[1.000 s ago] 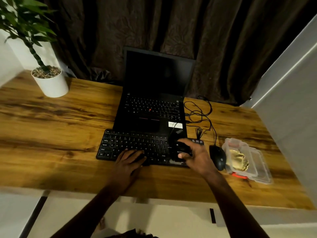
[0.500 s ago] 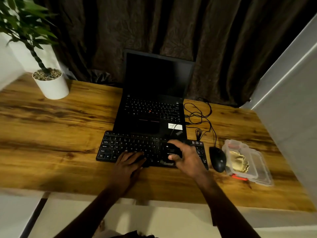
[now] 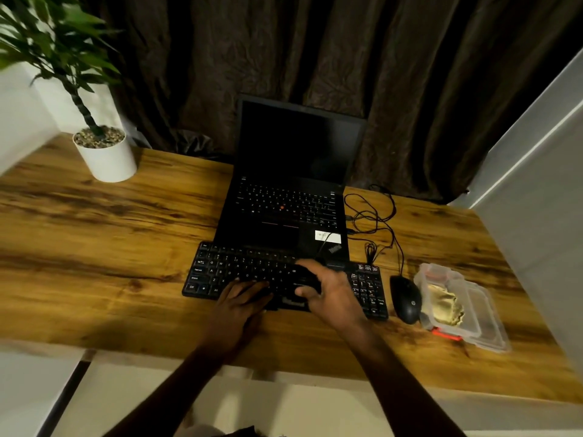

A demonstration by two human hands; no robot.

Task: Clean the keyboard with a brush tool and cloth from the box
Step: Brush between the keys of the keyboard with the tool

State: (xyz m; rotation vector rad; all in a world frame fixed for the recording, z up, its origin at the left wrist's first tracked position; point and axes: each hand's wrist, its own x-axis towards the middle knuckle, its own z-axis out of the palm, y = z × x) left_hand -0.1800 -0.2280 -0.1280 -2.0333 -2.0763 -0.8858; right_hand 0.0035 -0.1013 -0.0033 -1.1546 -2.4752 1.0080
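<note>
The keyboard (image 3: 227, 269) lies flat on the wooden desk (image 3: 94, 247) under both hands, its long side running left to right. The right hand (image 3: 334, 294) curls its fingers and thumb around a small dark brush (image 3: 304, 277), held down on the keys right of the middle (the brush is black against black keys, so its shape is hard to make out). The left hand (image 3: 243, 302) rests on the near row of keys just beside the right one, fingers laid out straight and holding nothing.

Beyond the hands an open laptop (image 3: 293, 200) stands with a dark screen, touching or overlapping the keyboard's far edge. Right of the right hand sits a black mouse (image 3: 405, 299), and just past it a clear plastic box (image 3: 479, 313) with a yellow cloth (image 3: 443, 305) inside. Loose cables (image 3: 375, 216) tangle beyond the mouse. Well off to the left of the left hand stands a white plant pot (image 3: 107, 159).
</note>
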